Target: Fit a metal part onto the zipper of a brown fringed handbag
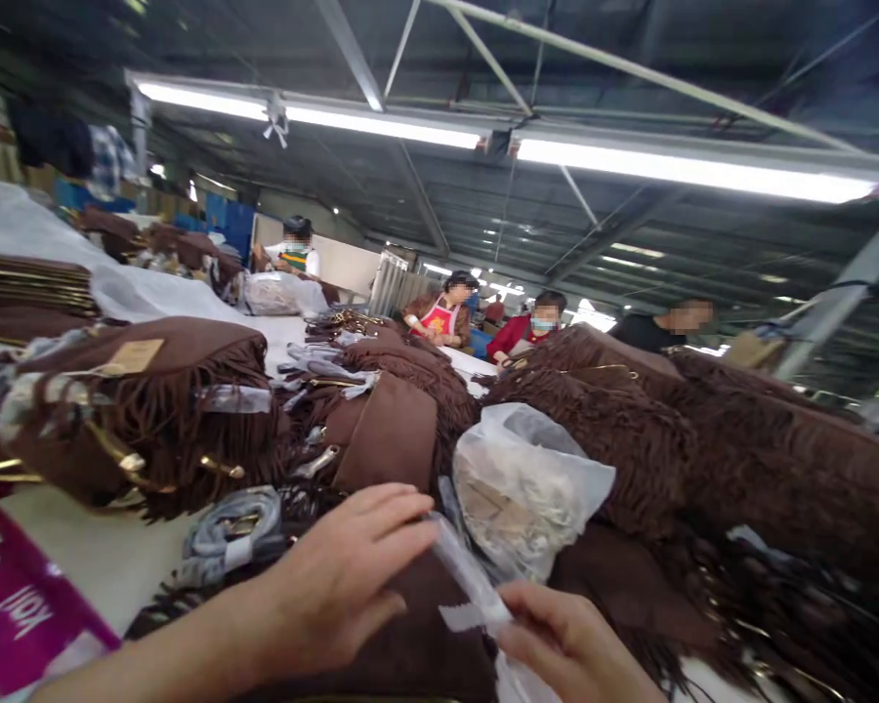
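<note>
My left hand [344, 576] rests fingers spread on a brown fringed bag [417, 644] at the bottom middle, its fingertips touching a clear plastic strip [469, 581]. My right hand [567, 640] pinches the lower end of that strip between thumb and fingers. Just behind the strip sits a translucent plastic bag [523, 488] holding pale small parts. Brown fringed bags with gold hardware are piled on the left [168, 400] and on the right [703, 439].
A wrapped grey strap [238, 522] lies on the white table [109, 561] left of my hands, near a magenta label [15, 605]. Several other people [446, 312] work at the far side of the table. Stacked goods fill the far left.
</note>
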The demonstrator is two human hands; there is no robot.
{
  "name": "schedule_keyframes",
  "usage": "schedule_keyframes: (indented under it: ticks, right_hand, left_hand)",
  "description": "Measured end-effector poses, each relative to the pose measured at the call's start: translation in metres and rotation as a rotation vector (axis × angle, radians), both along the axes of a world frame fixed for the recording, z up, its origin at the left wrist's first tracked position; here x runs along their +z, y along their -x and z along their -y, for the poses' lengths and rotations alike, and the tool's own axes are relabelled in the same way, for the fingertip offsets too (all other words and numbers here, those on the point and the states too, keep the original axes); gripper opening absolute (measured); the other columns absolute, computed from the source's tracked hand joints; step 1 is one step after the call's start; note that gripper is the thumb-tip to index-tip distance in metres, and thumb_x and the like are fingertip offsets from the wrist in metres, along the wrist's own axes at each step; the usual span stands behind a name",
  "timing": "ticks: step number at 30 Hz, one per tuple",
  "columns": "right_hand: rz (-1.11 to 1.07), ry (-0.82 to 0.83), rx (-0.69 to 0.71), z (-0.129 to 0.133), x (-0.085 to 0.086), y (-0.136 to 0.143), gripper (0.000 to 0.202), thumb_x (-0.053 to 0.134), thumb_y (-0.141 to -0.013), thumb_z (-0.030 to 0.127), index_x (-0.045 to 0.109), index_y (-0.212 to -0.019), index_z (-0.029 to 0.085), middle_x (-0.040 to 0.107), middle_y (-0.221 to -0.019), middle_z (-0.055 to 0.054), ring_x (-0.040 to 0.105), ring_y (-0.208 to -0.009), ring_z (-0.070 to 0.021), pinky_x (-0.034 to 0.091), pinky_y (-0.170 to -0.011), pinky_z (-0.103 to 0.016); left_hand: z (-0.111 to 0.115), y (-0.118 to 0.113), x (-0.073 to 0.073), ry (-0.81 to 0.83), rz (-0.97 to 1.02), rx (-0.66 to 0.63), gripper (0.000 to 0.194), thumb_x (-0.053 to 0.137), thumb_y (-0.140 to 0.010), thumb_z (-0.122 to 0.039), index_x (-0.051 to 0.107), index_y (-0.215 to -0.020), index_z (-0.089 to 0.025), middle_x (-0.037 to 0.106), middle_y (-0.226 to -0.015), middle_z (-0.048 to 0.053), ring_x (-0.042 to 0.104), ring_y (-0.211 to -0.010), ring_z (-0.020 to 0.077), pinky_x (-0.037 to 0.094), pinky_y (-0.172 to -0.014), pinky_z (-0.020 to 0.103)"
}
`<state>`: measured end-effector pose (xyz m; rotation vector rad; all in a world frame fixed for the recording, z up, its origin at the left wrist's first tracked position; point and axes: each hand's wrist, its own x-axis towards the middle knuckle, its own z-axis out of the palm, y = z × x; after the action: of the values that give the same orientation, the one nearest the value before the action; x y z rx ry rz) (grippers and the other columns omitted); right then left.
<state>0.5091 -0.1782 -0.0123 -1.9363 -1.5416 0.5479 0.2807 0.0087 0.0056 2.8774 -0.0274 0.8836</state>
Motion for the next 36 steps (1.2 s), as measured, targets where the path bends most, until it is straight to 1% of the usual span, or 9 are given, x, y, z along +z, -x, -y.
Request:
schedule_keyframes:
  ticks: [3, 6, 10, 13, 16, 23, 28, 33, 36]
  right_hand:
    - [-0.102, -0.041, 0.008, -0.016, 0.009, 0.014, 0.013, 0.058, -0.077, 0.025, 0.065, -0.069, 0.017, 0.053, -0.061, 0.003, 0.044, -0.061, -0.0132, 0.033, -0.055, -0.021]
    - [-0.297, -0.064, 0.029, -0.018, 0.007, 0.017, 0.015, 0.063, -0.077, 0.029, 0.069, -0.077, 0.016, 0.057, -0.065, 0.002, 0.046, -0.062, -0.0134, 0.035, -0.056, -0.021]
    - [-0.448, -0.119, -0.097, -0.007, -0.003, -0.009, 0.029, 0.07, -0.075, 0.041, 0.073, -0.089, 0.015, 0.063, -0.072, 0.0, 0.052, -0.066, -0.015, 0.04, -0.06, -0.023]
    - [-0.397, -0.405, -0.4, 0.017, -0.006, -0.046, 0.041, 0.065, -0.081, 0.056, 0.071, -0.092, 0.017, 0.066, -0.089, -0.004, 0.058, -0.083, -0.0196, 0.046, -0.077, -0.028]
    - [-0.36, -0.695, -0.644, 0.048, -0.005, -0.075, 0.048, 0.067, -0.078, 0.066, 0.07, -0.083, 0.018, 0.064, -0.077, -0.004, 0.055, -0.07, -0.017, 0.046, -0.064, -0.025]
    - [-0.218, -0.522, -0.423, 0.046, -0.009, -0.053, 0.046, 0.061, -0.086, 0.061, 0.076, -0.092, 0.018, 0.053, -0.057, 0.001, 0.046, -0.051, -0.0133, 0.037, -0.049, -0.023]
    - [-0.159, -0.507, -0.337, 0.03, -0.023, -0.052, 0.038, 0.057, -0.092, 0.052, 0.072, -0.105, 0.02, 0.065, -0.107, -0.009, 0.054, -0.055, -0.0113, 0.044, -0.051, -0.023]
    - [-0.15, -0.398, -0.384, 0.033, -0.032, -0.064, 0.037, 0.059, -0.09, 0.05, 0.072, -0.094, 0.016, 0.053, -0.056, 0.002, 0.043, -0.048, -0.0117, 0.038, -0.049, -0.021]
    - [-0.169, -0.423, -0.427, 0.033, -0.031, -0.06, 0.04, 0.06, -0.088, 0.055, 0.069, -0.081, 0.016, 0.048, -0.048, 0.004, 0.039, -0.045, -0.011, 0.034, -0.046, -0.021]
  left_hand:
    - [0.024, -0.047, 0.0, -0.242, 0.018, -0.066, 0.046, 0.057, -0.092, -0.027, 0.047, -0.136, -0.018, 0.049, -0.145, 0.014, 0.039, -0.137, 0.0273, 0.025, -0.118, 0.05]
    - [0.023, -0.084, -0.018, -0.377, 0.092, -0.04, 0.029, 0.048, -0.098, -0.027, 0.056, -0.124, -0.018, 0.055, -0.137, 0.015, 0.045, -0.132, 0.0302, 0.023, -0.115, 0.059]
    - [0.012, -0.109, -0.047, -0.307, -0.047, -0.074, 0.019, 0.049, -0.097, -0.019, 0.062, -0.083, -0.017, 0.069, -0.09, 0.005, 0.063, -0.09, 0.0204, 0.041, -0.104, 0.048]
    - [0.003, -0.112, -0.063, -0.108, -0.201, 0.084, 0.014, 0.054, -0.092, -0.017, 0.06, -0.08, -0.018, 0.067, -0.083, 0.004, 0.062, -0.08, 0.0216, 0.05, -0.079, 0.036]
    - [-0.006, -0.112, -0.072, 0.059, -0.225, 0.187, 0.013, 0.051, -0.094, -0.016, 0.06, -0.084, -0.018, 0.067, -0.087, 0.004, 0.062, -0.083, 0.0215, 0.047, -0.072, 0.031]
    - [-0.012, -0.118, -0.086, 0.175, -0.165, 0.131, 0.017, 0.044, -0.094, -0.02, 0.058, -0.084, -0.021, 0.067, -0.086, 0.003, 0.063, -0.083, 0.0212, 0.042, -0.072, 0.029]
    - [-0.015, -0.112, -0.089, 0.273, -0.133, 0.101, 0.023, 0.04, -0.097, -0.026, 0.055, -0.08, -0.021, 0.065, -0.081, 0.003, 0.062, -0.079, 0.0194, 0.041, -0.07, 0.027]
    - [-0.019, -0.105, -0.086, 0.324, -0.126, 0.084, 0.029, 0.036, -0.098, -0.031, 0.053, -0.078, -0.02, 0.065, -0.081, 0.003, 0.062, -0.079, 0.0195, 0.04, -0.07, 0.027]
    - [-0.017, -0.104, -0.083, 0.345, -0.157, 0.095, 0.026, 0.037, -0.098, -0.03, 0.053, -0.08, -0.02, 0.065, -0.084, 0.004, 0.062, -0.082, 0.0209, 0.04, -0.071, 0.028]
